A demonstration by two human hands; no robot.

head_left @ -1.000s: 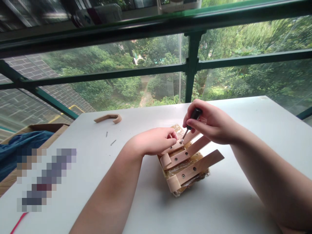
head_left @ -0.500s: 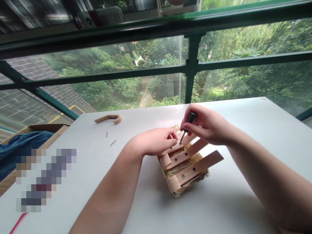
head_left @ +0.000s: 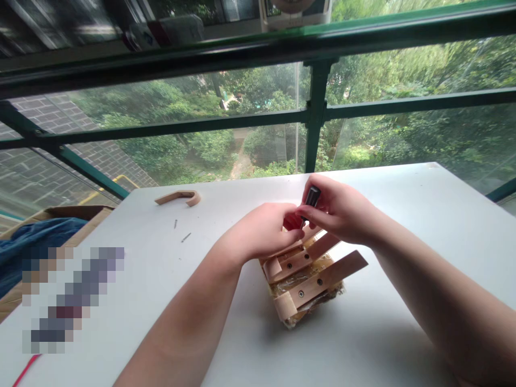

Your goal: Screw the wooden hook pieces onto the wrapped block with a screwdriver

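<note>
Screws [head_left: 186,237], two of them loose, lie on the white table [head_left: 403,215] well left of the block [head_left: 290,284], with a loose hook [head_left: 167,198] beyond them near the far edge. Past the left edge stands a box [head_left: 100,217] with blue cloth [head_left: 40,234] in it; nearer, pixelation hides whatever is there, and a red cord [head_left: 27,371] trails below it. A green railing [head_left: 316,115] rises behind the table, trees [head_left: 423,134] outside. The block, wrapped in clear film, sits slanted below the hands and bears three wooden hooks; the near hook [head_left: 322,282] and middle hook [head_left: 302,260] each show two screw heads [head_left: 300,294], while the far hook [head_left: 311,233] is partly covered. The left hand [head_left: 274,228] is curled over it, thumb and fingers close together at the lower end of the screwdriver [head_left: 312,196]; whether they pinch anything cannot be told. The right hand [head_left: 330,209] is wrapped round the black handle, the tip hidden behind the left fingers. The left forearm [head_left: 193,306] crosses between screws and block, and the right forearm [head_left: 435,301] slants over the right side. White tabletop spreads between the forearms and out to the right edge, well apart from the block.
</note>
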